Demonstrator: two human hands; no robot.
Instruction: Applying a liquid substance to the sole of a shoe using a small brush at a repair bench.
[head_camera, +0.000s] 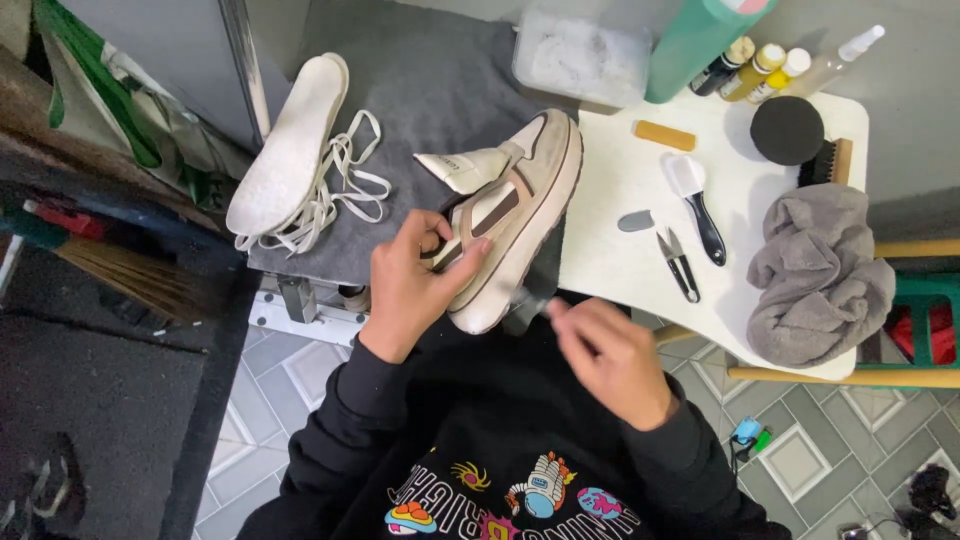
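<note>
Left hand: the left hand is clamped on the side of a shoe, thumb on the upper and fingers curled round the heel end.
Right hand: the right hand sits just below the shoe's heel, blurred; fingers are bunched together, and whether they pinch anything cannot be told.
Shoe: beige and white with brown panels, laces out, tongue pulled loose and sticking out to the left. It lies on its side, sole facing right, across the gap between a grey mat and a white table.
Insole: a white insole lies on the left edge of the mat, well apart from the shoe.
Laces: a loose bundle of white laces rests beside and partly under the insole.
Table tools: a small brush with a black handle, a pair of small black scissors, a grey oval piece and a tan block lie near each other.
Far corner: a round black sponge sits against a wooden brush; small bottles stand behind, next to a tall green bottle.
Towel: a crumpled grey towel hangs over the table's right edge.
Tub: a clear plastic tub sits at the top of the mat.
</note>
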